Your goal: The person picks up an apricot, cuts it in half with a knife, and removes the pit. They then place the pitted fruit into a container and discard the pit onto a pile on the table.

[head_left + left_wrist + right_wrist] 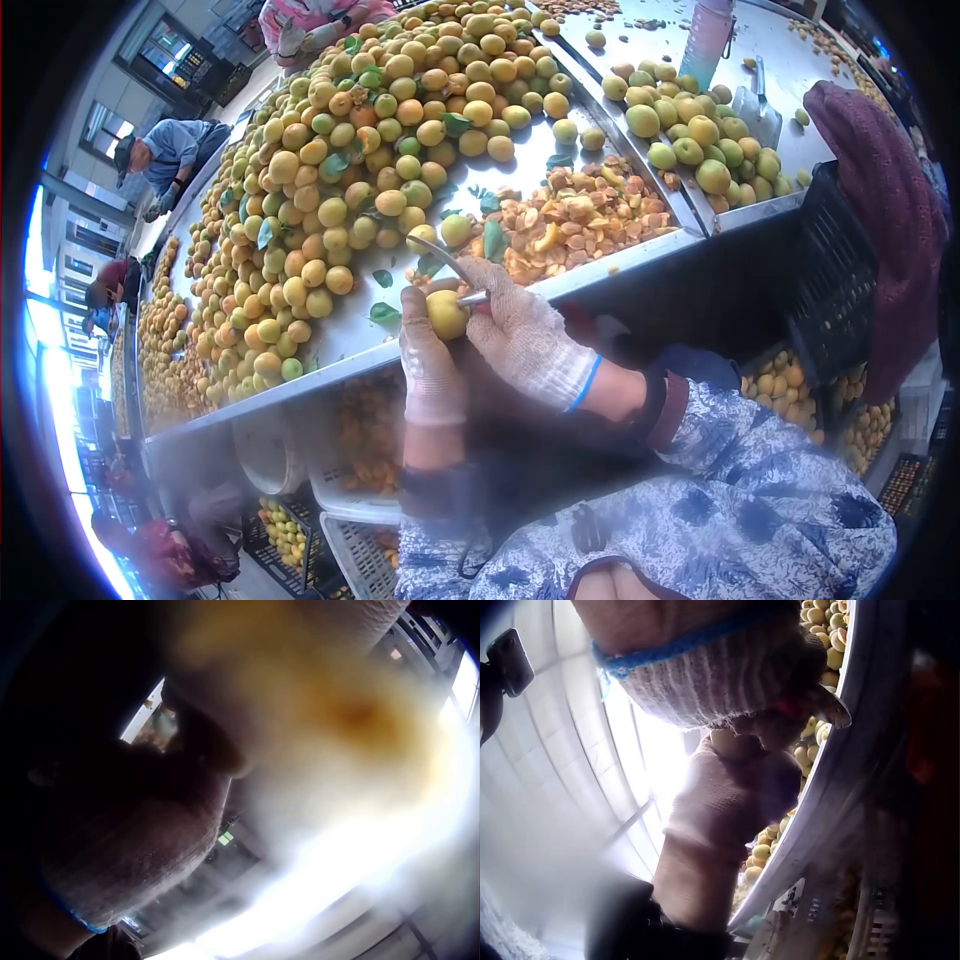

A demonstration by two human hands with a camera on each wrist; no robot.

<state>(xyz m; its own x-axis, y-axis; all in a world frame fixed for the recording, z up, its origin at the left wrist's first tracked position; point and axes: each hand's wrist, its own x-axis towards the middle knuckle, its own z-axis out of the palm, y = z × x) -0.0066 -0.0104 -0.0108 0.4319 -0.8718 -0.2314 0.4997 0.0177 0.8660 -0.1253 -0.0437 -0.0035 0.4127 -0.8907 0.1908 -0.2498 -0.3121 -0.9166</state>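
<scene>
Grips close in front of the body [650, 500].
Points left hand [432, 365] upward above a near-vertical forearm [432, 446]; slants right hand [535, 342] in from the other side, with curled fingers and bare wrist [613, 392].

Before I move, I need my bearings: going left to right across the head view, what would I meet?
The person in blue, the gloved left hand, the gloved right hand, the bottle, the metal scoop, then the maroon cloth.

Dark maroon knitted cloth [885, 220] hangs beside black slatted plastic crate [828, 270]. Pink-and-teal bottle [708, 42] near flat metal scraper [757, 115]. Person in blue shirt, dark cap [172, 148] bends at left.
</scene>
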